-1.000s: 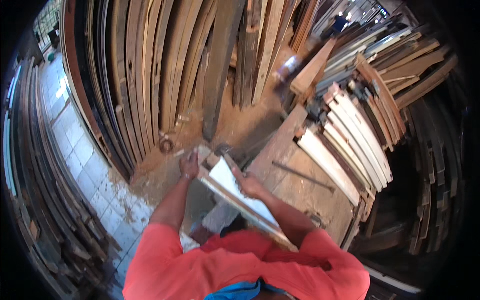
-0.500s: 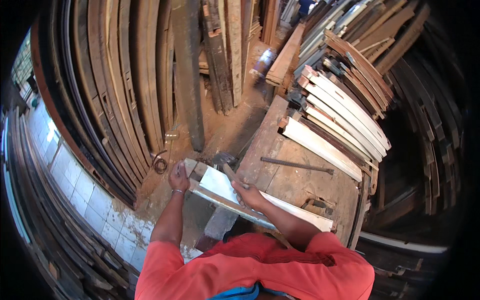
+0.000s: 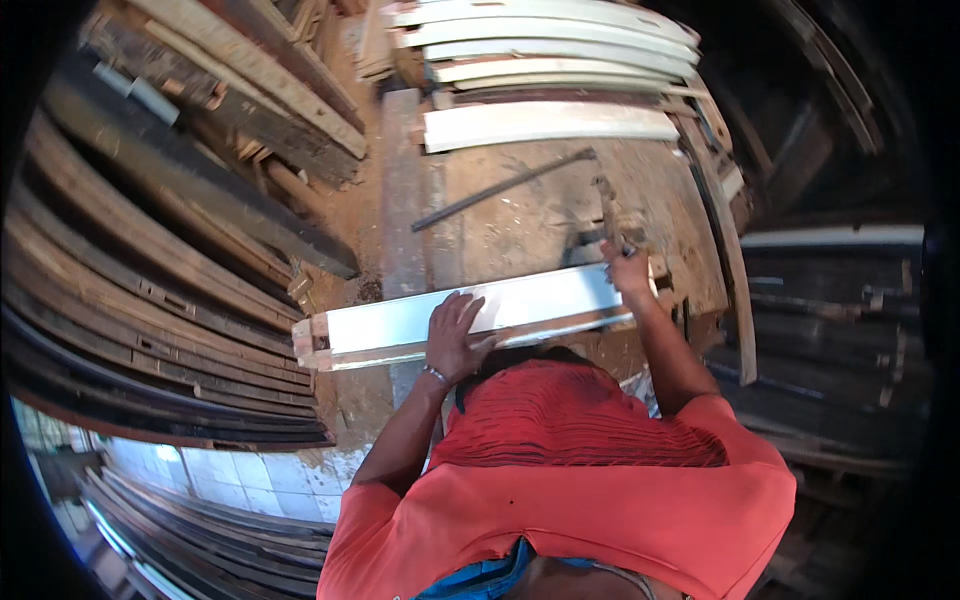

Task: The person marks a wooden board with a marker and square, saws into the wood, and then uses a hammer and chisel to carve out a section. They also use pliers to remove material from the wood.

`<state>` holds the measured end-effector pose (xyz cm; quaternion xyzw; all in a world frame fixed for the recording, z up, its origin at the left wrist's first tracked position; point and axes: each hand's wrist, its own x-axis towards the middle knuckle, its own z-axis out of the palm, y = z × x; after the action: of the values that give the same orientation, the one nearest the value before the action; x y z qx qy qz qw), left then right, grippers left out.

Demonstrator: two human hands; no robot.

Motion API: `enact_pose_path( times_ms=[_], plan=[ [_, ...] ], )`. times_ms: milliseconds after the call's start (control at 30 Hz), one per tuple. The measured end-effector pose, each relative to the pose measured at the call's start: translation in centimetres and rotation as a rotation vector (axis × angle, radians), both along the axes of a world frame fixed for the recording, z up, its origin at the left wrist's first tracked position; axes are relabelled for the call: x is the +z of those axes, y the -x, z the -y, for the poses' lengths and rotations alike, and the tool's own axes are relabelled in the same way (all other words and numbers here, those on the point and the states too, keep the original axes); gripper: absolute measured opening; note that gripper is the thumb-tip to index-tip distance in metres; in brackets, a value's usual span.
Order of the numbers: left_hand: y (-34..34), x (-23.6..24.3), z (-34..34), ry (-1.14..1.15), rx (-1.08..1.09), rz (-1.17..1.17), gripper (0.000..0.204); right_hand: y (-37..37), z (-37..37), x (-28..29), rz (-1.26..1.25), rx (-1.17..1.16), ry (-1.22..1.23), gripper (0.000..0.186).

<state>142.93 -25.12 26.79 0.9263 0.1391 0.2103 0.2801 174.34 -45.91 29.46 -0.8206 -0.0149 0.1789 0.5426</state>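
A long white-faced wooden plank (image 3: 400,322) lies across the near edge of the workbench, its bare wood end with a cut joint at the left. My left hand (image 3: 458,325) rests on it left of its middle, fingers spread over the white face and near edge. My right hand (image 3: 628,272) is closed at the plank's right end, around what looks like the handle of a hammer. A dark blurred shape (image 3: 583,242) beside these fingers seems to be its head; hand and shadow partly hide it.
A dark metal bar (image 3: 505,190) lies on the wooden bench top (image 3: 520,235). Behind it are several white planks (image 3: 550,125). A worn wood and metal tool (image 3: 608,200) sits beyond my right hand. Dark timbers (image 3: 160,290) lean at the left, and more boards (image 3: 820,330) are stacked at the right.
My view has turned toward the right. My left hand has moved from the plank's left end onto its face. My right hand has shifted along the plank to its right end.
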Motion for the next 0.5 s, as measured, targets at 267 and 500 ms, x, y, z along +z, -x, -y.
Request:
enact_pose_path(
  times_ms=[267, 500],
  plan=[
    [-5.7, -2.7, 3.7, -0.364, -0.089, -0.510, 0.119, -12.1, 15.9, -1.1, 0.244, -0.141, 0.655, 0.049],
    [-5.5, -3.8, 4.7, -0.445, -0.154, -0.496, 0.085, -16.4, 23.4, -2.2, 0.582, -0.245, 0.593, 0.060]
  ],
)
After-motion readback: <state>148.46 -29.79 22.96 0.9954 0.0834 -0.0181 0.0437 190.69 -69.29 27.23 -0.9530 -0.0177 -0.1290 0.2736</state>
